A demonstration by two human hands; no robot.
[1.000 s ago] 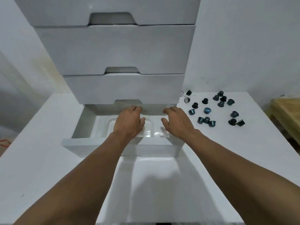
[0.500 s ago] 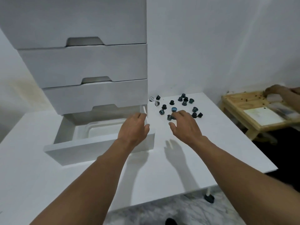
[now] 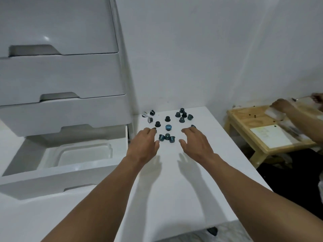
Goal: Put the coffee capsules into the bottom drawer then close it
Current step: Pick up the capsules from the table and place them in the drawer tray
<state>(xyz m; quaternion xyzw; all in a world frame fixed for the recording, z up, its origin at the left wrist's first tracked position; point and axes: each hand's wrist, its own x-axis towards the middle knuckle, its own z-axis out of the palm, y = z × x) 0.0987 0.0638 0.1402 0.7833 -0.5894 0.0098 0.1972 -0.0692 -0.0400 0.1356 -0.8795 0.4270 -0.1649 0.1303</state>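
Several dark blue and black coffee capsules (image 3: 167,136) lie scattered on the white table (image 3: 176,193), to the right of a white drawer unit (image 3: 66,75). Its bottom drawer (image 3: 52,179) is pulled out, and only a clear plastic tray (image 3: 82,154) shows inside. My left hand (image 3: 144,146) hovers with spread fingers just left of the nearest capsules, fingertips by one at the cluster's left edge. My right hand (image 3: 195,144) hovers open just right of them. Neither hand holds anything.
The upper drawers of the unit are closed. A low wooden table (image 3: 248,124) with a white sheet (image 3: 271,136) stands at the right, where another person's hands (image 3: 281,104) work. The white table's right edge drops off to a dark floor.
Both hands have left the open drawer and moved right, now hovering on either side of the capsules. The view has swung right with them.
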